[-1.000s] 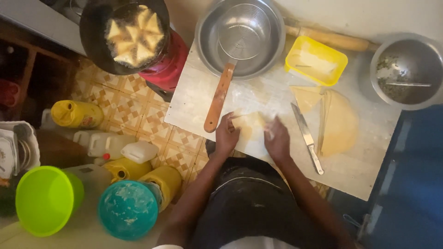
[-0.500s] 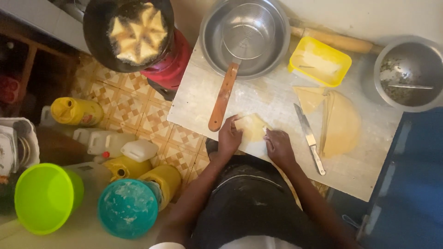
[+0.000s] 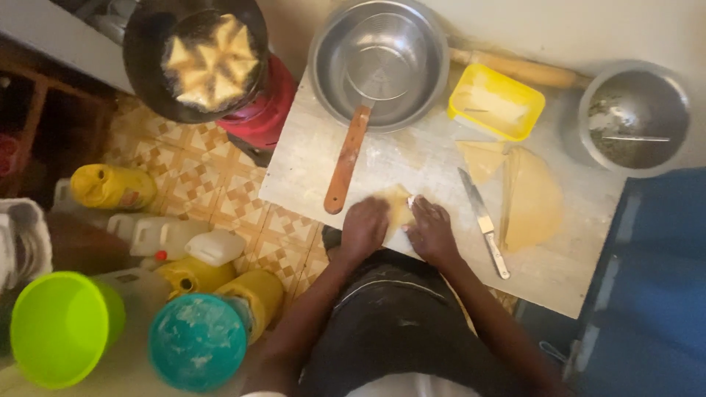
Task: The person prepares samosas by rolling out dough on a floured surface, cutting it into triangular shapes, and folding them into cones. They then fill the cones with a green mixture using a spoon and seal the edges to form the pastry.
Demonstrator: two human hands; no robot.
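left hand [image 3: 365, 228] and right hand [image 3: 432, 232]: fingers pressed flat on dough piece [image 3: 396, 206] at worktop [image 3: 573, 272] near edge | dough could be torn if squeezed hard | knife [image 3: 483, 220] just beside, could be bumped

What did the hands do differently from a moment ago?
Both hands, left hand and right hand, drew back toward the person's body with the small piece of dough, bringing it nearer the board's front edge. They closed in over it, so less dough shows. The knife, the flat dough sheets, the bowl and the frying pan stayed put.
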